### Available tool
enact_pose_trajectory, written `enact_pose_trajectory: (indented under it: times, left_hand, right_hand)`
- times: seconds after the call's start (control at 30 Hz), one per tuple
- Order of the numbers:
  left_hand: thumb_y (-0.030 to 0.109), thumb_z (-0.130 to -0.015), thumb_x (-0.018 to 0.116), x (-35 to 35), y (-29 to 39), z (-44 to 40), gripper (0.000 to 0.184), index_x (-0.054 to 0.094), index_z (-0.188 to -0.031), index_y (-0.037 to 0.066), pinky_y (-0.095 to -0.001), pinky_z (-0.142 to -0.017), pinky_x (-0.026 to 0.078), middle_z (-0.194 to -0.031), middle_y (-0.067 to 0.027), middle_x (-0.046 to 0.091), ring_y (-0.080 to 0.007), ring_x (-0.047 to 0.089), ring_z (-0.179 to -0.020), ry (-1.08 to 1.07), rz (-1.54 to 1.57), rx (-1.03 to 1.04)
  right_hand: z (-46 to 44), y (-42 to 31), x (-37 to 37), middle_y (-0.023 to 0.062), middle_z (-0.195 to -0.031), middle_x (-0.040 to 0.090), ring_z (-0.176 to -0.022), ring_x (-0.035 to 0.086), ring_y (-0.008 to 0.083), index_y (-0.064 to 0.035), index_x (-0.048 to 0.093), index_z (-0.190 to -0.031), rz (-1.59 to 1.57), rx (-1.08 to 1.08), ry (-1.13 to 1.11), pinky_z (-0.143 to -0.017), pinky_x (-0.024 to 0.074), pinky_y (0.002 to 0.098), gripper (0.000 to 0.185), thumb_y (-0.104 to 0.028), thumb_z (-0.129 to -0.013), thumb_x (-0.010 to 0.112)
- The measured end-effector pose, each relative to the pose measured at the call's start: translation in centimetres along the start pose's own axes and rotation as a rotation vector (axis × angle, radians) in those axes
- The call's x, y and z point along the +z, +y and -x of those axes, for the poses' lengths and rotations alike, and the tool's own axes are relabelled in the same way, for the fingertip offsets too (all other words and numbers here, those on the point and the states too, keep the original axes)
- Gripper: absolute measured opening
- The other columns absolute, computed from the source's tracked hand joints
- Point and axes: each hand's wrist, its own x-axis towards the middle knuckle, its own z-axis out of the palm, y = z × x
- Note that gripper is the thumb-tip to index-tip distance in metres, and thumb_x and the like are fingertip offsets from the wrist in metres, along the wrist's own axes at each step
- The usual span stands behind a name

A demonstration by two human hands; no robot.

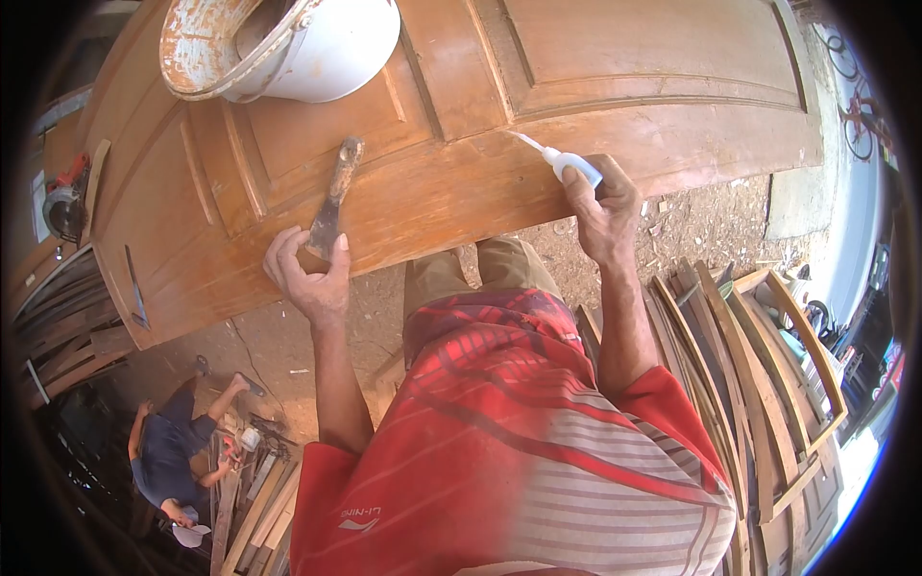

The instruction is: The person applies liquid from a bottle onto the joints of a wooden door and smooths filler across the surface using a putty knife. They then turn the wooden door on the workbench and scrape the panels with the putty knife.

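My right hand (609, 206) is closed around a small white glue bottle (578, 169) with a long thin nozzle. The nozzle points up and left, its tip at a panel joint of the brown wooden door (615, 144). My left hand (312, 274) is at the door's near edge, thumb and fingers on either side of the blade of a putty knife (336, 197). The knife's worn wooden handle points away from me. Whether its blade is lifted off the door is hard to see.
A paint-stained white bucket (336, 53) lies tipped on the door. A thin dark tool (134, 283) is at the left end. Wooden frames and boards (740, 384) lean at the right. Another person (182, 446) crouches by wood pieces at lower left. A power saw (65, 211) stands far left.
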Motion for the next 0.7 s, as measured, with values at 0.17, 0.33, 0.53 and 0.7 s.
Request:
enact_pose_trajectory:
  times: [0.17,0.33,0.53,0.7]
  left_hand:
    - [0.012,-0.072,0.089,0.02,-0.04,0.02,0.049,0.062,-0.113,0.007,-0.0478,-0.104,0.039,-0.123,-0.0126,0.061,-0.0324,0.052,-0.118,0.001,-0.002,0.000]
    - [0.013,-0.073,0.089,0.26,-0.18,0.11,0.049,0.062,-0.113,0.007,-0.0477,-0.104,0.039,-0.122,-0.0125,0.061,-0.0321,0.052,-0.118,0.010,-0.006,-0.003]
    - [0.013,-0.073,0.089,0.17,-0.01,-0.01,0.047,0.062,-0.112,0.006,-0.0476,-0.103,0.039,-0.121,-0.0127,0.062,-0.0322,0.053,-0.117,0.011,-0.024,0.006]
    - [0.012,-0.073,0.088,0.24,-0.13,0.06,0.047,0.062,-0.112,0.006,-0.0476,-0.103,0.040,-0.121,-0.0129,0.062,-0.0326,0.053,-0.116,0.013,-0.016,0.005]
  right_hand:
    - [-0.10,-0.14,-0.33,0.0015,-0.076,0.064,-0.071,0.053,0.0067,0.0025,0.073,-0.101,0.102,-0.007,0.003,-0.061,0.0443,0.0271,0.028,-0.025,-0.096,0.074]
    - [-0.16,-0.25,-0.05,0.0012,-0.073,0.062,-0.069,0.053,0.0067,0.0026,0.073,-0.099,0.072,-0.008,0.003,-0.060,0.0439,0.0276,0.027,-0.024,-0.096,0.073]
    - [-0.08,0.34,-0.28,0.0011,-0.073,0.063,-0.069,0.053,0.0064,0.0021,0.071,-0.098,-0.015,0.009,0.022,-0.059,0.0435,0.0271,0.026,-0.024,-0.096,0.073]
    - [-0.15,0.61,-0.45,0.0000,-0.074,0.062,-0.069,0.052,0.0061,0.0010,0.071,-0.098,0.053,-0.018,0.036,-0.059,0.0429,0.0268,0.025,-0.024,-0.096,0.073]
